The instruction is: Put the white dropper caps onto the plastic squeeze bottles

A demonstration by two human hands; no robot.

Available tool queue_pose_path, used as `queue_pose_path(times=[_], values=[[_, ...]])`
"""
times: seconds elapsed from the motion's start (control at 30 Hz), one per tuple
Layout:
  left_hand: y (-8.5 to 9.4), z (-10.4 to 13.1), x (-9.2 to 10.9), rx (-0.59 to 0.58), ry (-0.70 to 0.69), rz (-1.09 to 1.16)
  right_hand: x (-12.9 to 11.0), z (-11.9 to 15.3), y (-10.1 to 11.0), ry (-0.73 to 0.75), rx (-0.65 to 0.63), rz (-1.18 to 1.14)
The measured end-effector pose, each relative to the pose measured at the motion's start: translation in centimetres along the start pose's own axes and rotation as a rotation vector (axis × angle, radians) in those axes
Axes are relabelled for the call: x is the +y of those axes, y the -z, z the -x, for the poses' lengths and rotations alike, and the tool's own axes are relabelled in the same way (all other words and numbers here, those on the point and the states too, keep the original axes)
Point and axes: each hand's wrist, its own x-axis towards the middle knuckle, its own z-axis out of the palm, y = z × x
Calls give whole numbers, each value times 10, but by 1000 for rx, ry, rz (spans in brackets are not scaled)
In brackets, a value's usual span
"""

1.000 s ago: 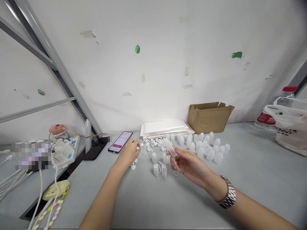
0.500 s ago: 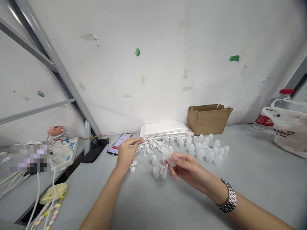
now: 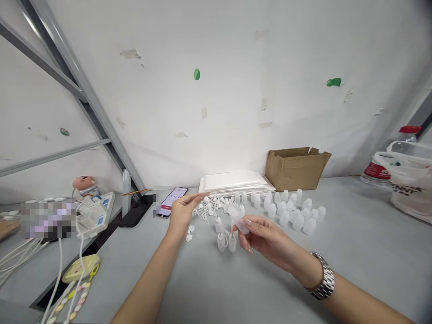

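bottle (image 3: pixel 238 220) between right fingers: translucent matt plastic. cap (image 3: pixel 205 199) at left fingertips: white plastic. wristwatch (image 3: pixel 324 282): shiny metal. table (image 3: pixel 354 243) under fingers: smooth matt grey. box (image 3: pixel 293 168) beyond: rough cardboard.

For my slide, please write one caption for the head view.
Right hand holds a small plastic bottle; left hand pinches a white cap above a gray table.

Legible text: one item only.
White plastic bag (image 3: pixel 410 189), far right: partial dark print "ENNY"; phone (image 3: pixel 171 201) screen digits too blurred.

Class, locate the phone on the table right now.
The phone lies left of centre on the table, just beyond the left hand, near the wall.
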Motion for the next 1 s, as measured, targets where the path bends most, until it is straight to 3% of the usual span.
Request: queue_pose_path(times=[0.17,0.3,0.53,0.73,1.0], values=[[-26,32,14,-313,201,360,3,1,-5,-51,-76,5],[-30,44,17,-415,286,502,5,0,-7,-51,-51,4],[-25,41,13,-320,264,588,6,0,-8,-23,-22,23],[-26,42,13,-325,221,593,7,0,-7,-9,0,14],[-26,42,10,-330,275,618,7,0,-7,-18,-26,-19]])
